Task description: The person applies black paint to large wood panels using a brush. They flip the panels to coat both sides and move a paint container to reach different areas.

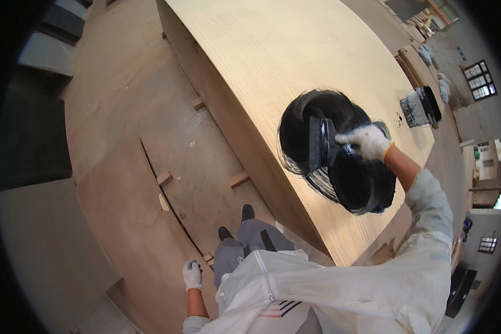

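Observation:
My right hand (366, 142), in a white knit glove, is closed round the handle of a wide, black-coated brush (319, 143). The brush lies against a patch of wet black paint (364, 188), swirled over the near end of a large, thick pale wood panel (261, 50). Streaky curved strokes ring the patch, and bare wood grain shows around it. Down at my side, well away from the panel, hangs my left hand (192, 275), also gloved. Its fingers are curled in, and I see nothing in them.
A paint-smeared bucket (420, 107) stands at the panel's right edge, beside a few black drips. Left of my feet lies a brown sheet (133, 217) with small wooden blocks (239, 179) near it. Dark and grey boards (44, 239) stand along the far left.

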### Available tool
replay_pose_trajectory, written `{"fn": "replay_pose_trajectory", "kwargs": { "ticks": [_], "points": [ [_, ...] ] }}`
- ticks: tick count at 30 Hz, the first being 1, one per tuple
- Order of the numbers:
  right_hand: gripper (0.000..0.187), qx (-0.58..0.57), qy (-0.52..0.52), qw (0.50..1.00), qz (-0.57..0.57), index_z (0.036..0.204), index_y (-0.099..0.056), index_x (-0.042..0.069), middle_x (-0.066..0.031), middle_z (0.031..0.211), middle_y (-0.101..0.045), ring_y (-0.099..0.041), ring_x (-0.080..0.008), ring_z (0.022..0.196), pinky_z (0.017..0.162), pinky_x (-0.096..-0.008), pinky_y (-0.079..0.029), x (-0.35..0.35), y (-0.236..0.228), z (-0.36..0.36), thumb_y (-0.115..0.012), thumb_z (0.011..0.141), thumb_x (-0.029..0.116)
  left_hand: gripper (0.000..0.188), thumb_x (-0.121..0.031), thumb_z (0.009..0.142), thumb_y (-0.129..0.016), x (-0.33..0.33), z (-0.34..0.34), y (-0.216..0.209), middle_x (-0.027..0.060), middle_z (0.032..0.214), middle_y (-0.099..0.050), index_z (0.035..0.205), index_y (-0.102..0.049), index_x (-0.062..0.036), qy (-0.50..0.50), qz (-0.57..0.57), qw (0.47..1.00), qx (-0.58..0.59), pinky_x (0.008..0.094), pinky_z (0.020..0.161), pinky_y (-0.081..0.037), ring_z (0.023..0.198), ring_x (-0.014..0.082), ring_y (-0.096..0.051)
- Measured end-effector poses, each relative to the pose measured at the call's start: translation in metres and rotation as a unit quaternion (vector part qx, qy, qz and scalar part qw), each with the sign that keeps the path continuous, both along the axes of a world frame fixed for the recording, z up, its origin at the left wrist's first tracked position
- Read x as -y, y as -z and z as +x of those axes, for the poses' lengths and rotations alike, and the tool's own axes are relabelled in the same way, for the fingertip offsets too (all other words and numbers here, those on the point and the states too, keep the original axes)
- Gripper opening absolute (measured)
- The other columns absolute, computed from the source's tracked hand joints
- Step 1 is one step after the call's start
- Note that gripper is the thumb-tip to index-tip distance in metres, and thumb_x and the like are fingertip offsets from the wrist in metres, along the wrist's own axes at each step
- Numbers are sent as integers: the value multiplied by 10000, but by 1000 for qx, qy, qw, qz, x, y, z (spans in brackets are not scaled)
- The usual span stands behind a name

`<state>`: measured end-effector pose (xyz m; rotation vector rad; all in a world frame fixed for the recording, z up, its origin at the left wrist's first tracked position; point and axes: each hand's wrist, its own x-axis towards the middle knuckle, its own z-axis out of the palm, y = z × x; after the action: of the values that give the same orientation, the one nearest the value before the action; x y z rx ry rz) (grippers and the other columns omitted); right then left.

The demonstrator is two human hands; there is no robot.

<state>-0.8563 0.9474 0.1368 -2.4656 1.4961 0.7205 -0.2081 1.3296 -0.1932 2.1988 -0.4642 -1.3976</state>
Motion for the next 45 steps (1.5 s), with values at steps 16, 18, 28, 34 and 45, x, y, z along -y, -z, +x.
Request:
{"fn": "replay_pose_trajectory", "kwargs": {
  "ticks": [16,18,28,34,45],
  "points": [
    [620,165,-274,942,-101,1392,-657,451,-90,1248,-743,-734,-312,1059,917,-399,-576,96,32,47,-662,916,54,217,-158,1002,-583,-142,-63,10,93,876,-696,1111,-676,4,-62,70,996,9,308,628,-550,675,164,-655],
    [641,40,-116,992,-10,1385,-665,444,-104,1231,-754,-739,-345,1031,900,-399,-585,114,22,90,-662,900,24,218,-156,997,-585,-163,-82,4,94,868,-696,1111,-678,4,-76,98,992,-10,314,629,-550,668,169,-657],
    [623,29,-197,980,-30,1364,-687,429,-122,1123,-762,-718,-377,1020,876,-428,-572,41,20,88,-617,919,-1,183,-128,1023,-575,-228,-90,0,61,833,-676,1120,-683,-15,-140,-70,986,61,300,618,-533,665,148,-630],
    [564,-11,-210,977,16,1357,-684,445,-127,997,-737,-707,-389,936,813,-462,-559,-69,10,41,-681,935,71,228,-197,982,-580,-417,-177,33,110,791,-711,972,-705,-7,-37,96,991,84,361,640,-563,690,199,-686],
    [483,-14,-99,994,-47,1356,-704,396,-113,1224,-760,-723,-344,1088,957,-390,-550,71,2,139,-664,969,109,240,-176,1003,-589,-441,-264,-32,135,852,-727,1153,-682,-13,-234,176,955,-47,334,522,-549,610,211,-694]
  ]
}}
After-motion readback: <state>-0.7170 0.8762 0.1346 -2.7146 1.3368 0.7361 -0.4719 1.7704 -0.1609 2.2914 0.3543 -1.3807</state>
